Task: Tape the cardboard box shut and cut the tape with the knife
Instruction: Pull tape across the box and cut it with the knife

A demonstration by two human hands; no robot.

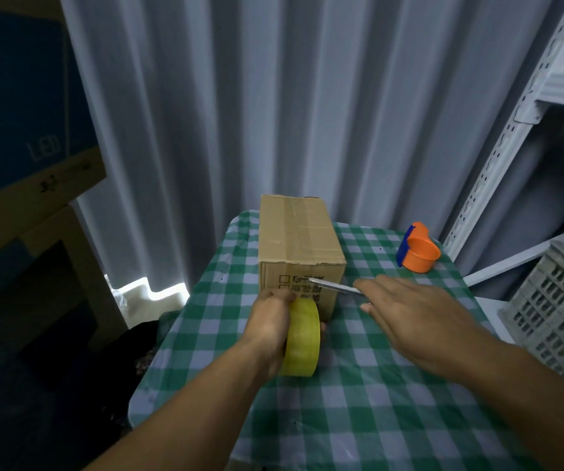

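Box [299,232] sits on table [358,385], flaps down. Left hand [272,329] grips tape roll [302,338] against box front. Right hand [409,321] holds knife [336,286], blade by box front. Danger: blade slips, nicks left fingers. Roll may tug, tape peels.

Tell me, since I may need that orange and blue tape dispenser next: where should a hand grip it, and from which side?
Probably grip the orange round body of the tape dispenser from above and the right. It stands alone on the checked tablecloth, open side up, with its blue part on the left, facing the cardboard box. That part may hold the cutting edge, so keep fingers off it.
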